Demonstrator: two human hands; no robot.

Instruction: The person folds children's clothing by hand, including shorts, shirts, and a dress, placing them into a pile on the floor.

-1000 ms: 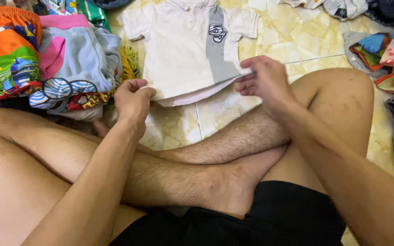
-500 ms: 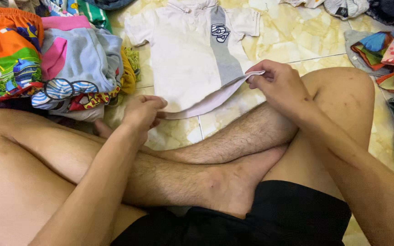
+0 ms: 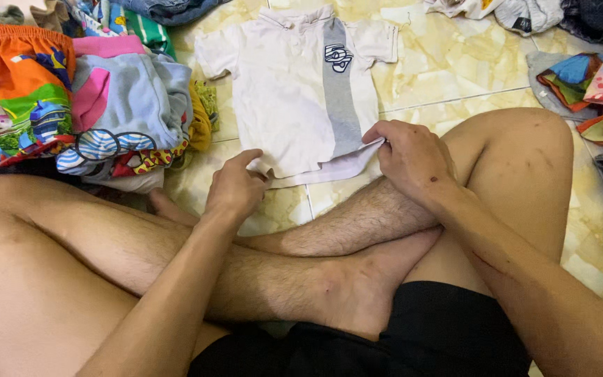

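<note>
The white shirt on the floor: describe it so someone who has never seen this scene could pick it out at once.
On the pale marbled tile floor, straight ahead of the crossed legs, a small white polo shirt lies spread flat. The left hand and right hand grip its bottom hem. Unlike the colourful folded pile to its left, it is plain white with one grey vertical stripe.

The small polo shirt (image 3: pixel 294 98) is white with a grey vertical stripe. The shorts (image 3: pixel 19 87) are orange with bright cartoon prints. The tiled floor (image 3: pixel 448 63) is cream, marbled yellow.
</note>
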